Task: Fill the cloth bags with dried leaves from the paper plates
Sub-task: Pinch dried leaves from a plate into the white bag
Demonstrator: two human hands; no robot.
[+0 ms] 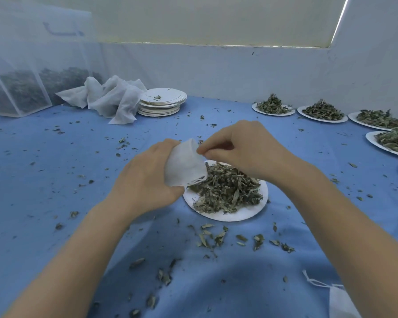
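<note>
- Underneath everything, a blue table cover (55, 180), littered with loose leaf crumbs, running out of frame on three sides.
- Far left, a white mesh enclosure (16, 76), cropped by the frame; dark leaves inside only dimly visible through the netting.
- Beside it, crumpled white cloth (110, 97), touching a stack of empty paper plates (162, 102).
- Along the right edge, filled plates (323, 113) in a row, the nearest ones cut off.
- At centre, a paper plate (228, 215) heaped with dried leaves (225, 189), partly hidden by both hands.
- Above its left rim, a small cloth bag (184, 165), contents impossible to make out.
- Left hand (145, 177) wrapped around the bag, fingers hidden behind the cloth.
- Right hand (241, 150) curled, fingertips pinching the bag's upper edge.
- Bottom right, another white bag with a drawstring (338, 297), mostly cut off.
</note>
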